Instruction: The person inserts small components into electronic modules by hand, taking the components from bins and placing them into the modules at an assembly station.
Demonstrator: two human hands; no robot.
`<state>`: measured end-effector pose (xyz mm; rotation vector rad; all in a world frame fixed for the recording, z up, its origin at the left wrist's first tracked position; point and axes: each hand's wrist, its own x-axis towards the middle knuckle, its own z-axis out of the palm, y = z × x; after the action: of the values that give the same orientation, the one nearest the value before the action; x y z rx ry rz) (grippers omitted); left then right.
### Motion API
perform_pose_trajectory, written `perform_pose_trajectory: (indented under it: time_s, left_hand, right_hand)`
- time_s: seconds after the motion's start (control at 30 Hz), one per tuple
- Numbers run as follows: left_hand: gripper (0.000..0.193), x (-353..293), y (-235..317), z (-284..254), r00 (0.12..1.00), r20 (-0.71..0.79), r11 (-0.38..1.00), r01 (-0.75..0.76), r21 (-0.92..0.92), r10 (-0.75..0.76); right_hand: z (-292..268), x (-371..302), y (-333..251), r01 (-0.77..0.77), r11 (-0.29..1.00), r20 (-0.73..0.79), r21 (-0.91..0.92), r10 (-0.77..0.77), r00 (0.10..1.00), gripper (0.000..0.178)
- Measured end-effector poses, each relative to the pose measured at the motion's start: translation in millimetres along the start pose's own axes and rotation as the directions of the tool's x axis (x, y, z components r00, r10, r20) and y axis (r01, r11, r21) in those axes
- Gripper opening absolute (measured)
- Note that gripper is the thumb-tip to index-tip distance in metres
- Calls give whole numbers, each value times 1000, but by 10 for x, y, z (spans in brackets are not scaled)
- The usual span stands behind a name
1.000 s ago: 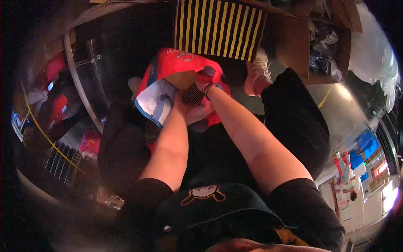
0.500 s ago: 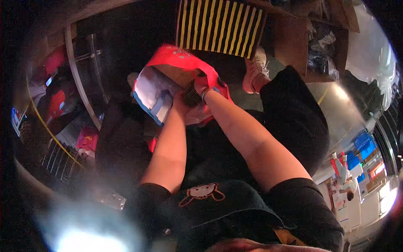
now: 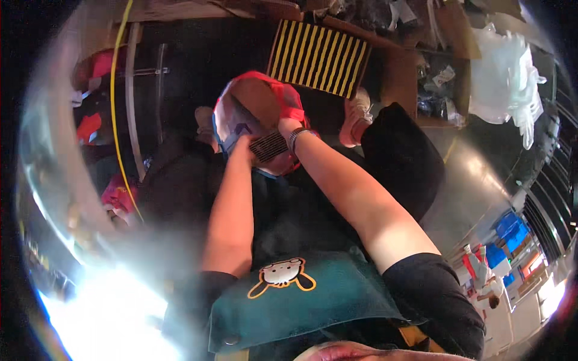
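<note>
In front of my lap stands an open bag [image 3: 289, 96] with a red rim and white and blue sides. Brown material lines part of its inside. My left hand [image 3: 244, 147] is closed on the left end of a dark block with fine pale stripes [image 3: 270, 147], which lies tilted across the bag's near side. My right hand [image 3: 289, 127], with a dark banded bracelet at the wrist, is against the red rim, close to the block's right end. Its fingers are mostly hidden and blurred, so their grip is unclear.
Beyond the bag is a black panel with yellow stripes [image 3: 319, 57]. A cardboard box with clear plastic packets [image 3: 438, 90] stands to its right, and a white plastic bag [image 3: 503, 78] hangs farther right. My shoe [image 3: 356, 114] rests beside the panel. A distant person [image 3: 490, 289] appears at lower right.
The view has shifted, and the scene is brighter at lower left. The striped block shows more fully between my hands, and the bag's opening faces up more.
</note>
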<state>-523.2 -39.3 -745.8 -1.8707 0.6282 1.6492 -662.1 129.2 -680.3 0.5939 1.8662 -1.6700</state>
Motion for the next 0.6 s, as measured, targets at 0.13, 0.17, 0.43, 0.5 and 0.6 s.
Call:
perform_pose_trajectory:
  time_s: [0.13,0.17,0.43,0.5,0.6]
  left_hand:
    - [20,-234,-123,-220,999,25,998,-19,-66,21]
    - [20,-433,-258,-160,998,48,996,-47,-77,51]
    - [23,-2297,-1203,-710,830,113,833,-523,-183,546]
    - [30,-2735,-1523,-827,836,63,827,-522,-209,544]
    - [45,-3428,-1919,-856,744,62,729,-630,-268,665]
  right_hand:
    - [-18,-666,-333,5,1000,69,-7,-4,998,37]
    - [-156,-776,-422,15,1000,63,-22,-13,998,37]
    - [-464,-2673,-812,-4,998,198,-69,18,980,41]
    - [-613,-3172,-876,-7,996,227,-86,26,974,41]
    - [-742,-3541,-1049,94,996,277,5,-92,956,41]
